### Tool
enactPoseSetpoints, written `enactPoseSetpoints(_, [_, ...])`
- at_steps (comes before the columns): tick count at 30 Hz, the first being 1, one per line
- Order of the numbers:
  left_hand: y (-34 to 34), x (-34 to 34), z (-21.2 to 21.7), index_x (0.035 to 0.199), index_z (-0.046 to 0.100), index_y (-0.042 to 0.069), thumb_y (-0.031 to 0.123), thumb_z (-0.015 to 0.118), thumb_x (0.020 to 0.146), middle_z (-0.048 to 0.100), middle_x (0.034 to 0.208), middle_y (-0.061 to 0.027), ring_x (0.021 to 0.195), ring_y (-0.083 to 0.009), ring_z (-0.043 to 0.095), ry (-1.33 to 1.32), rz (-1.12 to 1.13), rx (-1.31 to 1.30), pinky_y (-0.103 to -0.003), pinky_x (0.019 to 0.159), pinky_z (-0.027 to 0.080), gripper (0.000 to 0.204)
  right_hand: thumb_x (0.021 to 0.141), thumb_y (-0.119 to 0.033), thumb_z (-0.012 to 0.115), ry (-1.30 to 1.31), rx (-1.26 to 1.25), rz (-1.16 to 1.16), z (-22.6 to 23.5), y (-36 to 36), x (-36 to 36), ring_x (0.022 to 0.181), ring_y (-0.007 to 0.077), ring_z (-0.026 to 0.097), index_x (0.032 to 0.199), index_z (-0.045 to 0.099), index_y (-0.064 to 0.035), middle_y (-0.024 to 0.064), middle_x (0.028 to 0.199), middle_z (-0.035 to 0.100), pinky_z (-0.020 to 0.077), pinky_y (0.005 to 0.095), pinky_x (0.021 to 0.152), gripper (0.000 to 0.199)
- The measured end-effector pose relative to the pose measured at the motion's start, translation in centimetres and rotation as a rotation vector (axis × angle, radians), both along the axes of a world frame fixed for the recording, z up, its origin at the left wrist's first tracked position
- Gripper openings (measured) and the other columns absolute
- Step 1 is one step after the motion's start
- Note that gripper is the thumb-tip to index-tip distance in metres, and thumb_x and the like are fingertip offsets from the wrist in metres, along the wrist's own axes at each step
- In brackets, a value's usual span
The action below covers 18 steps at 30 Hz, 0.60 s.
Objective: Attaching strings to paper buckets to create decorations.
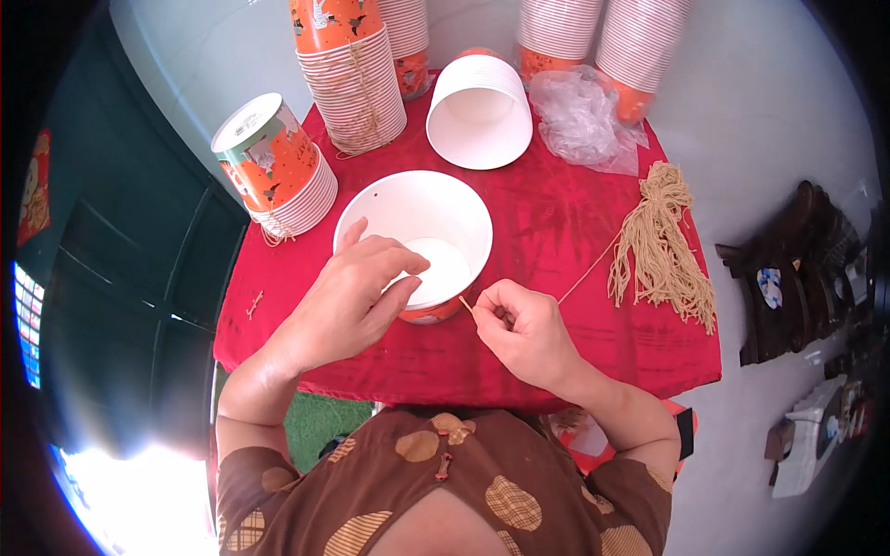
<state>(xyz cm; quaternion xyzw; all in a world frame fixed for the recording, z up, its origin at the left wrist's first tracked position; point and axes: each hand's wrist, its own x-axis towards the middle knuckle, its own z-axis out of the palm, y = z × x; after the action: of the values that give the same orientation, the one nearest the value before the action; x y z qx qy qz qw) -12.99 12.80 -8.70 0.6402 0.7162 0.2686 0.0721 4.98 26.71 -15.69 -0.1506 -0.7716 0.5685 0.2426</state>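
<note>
A round paper bucket (473,208), white inside with an orange printed outside, stands mouth up in front of me. A small dark hole shows in its far left wall. My left hand (357,292) is over the bucket's near left rim, thumb and fingers apart and curved, with nothing visible between them. Close to the near right rim, my right hand (524,329) pinches a tan cord (587,271), whose short end sticks out toward the bucket. The cord's other length runs from behind this hand to a bundle of tan cords (663,246) at the table's right.
A red cloth (556,222) covers the table. Nested buckets (278,171) stand upside down at the left, with taller stacks (348,83) behind. Another bucket (479,116) lies on its side, mouth toward me. Clear plastic wrapping (584,116) lies at the back right, and a cord scrap (255,304) at the left.
</note>
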Motion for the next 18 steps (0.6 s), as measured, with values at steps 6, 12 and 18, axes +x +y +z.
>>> enactPoseSetpoints(6, [1.3, -0.8, 0.0, 0.105, 0.063, 0.003, 0.008, 0.060, 0.089, 0.063, 0.097, -0.0135, 0.103, -0.0310, 0.060, 0.015, -0.114, -0.055, -0.056, 0.109, 0.031, 0.017, 0.086, 0.000, 0.062, -0.042, -0.012, -0.002, 0.0, 0.3, -0.3, 0.056, 0.0060, 0.052, 0.081, 0.056, 0.0026, 0.0049, 0.065, 0.058, 0.0404, 0.0269, 0.048, 0.008])
enactPoseSetpoints(12, [2.6, -2.0, 0.0, 0.111, 0.062, 0.000, 0.008, 0.062, 0.086, 0.064, 0.102, -0.0146, 0.105, -0.0324, 0.058, -0.075, -0.287, -0.117, -0.044, 0.097, 0.041, 0.026, 0.086, 0.001, 0.062, -0.002, 0.058, -0.002, -0.1, 0.3, -0.9, 0.057, 0.0085, 0.054, 0.082, 0.055, 0.0034, 0.0080, 0.066, 0.059, 0.0421, 0.0287, 0.049, 0.008])
enactPoseSetpoints(18, [3.9, -2.3, 0.2, 0.117, 0.062, -0.002, 0.007, 0.061, 0.086, 0.065, 0.105, -0.0178, 0.104, -0.0335, 0.058, -0.177, -0.381, -0.203, -0.042, 0.095, 0.044, 0.032, 0.086, 0.000, 0.062, 0.013, 0.020, -0.006, -0.2, 0.3, -1.5, 0.058, 0.0091, 0.055, 0.084, 0.056, 0.0040, 0.0085, 0.067, 0.061, 0.0438, 0.0286, 0.050, 0.007])
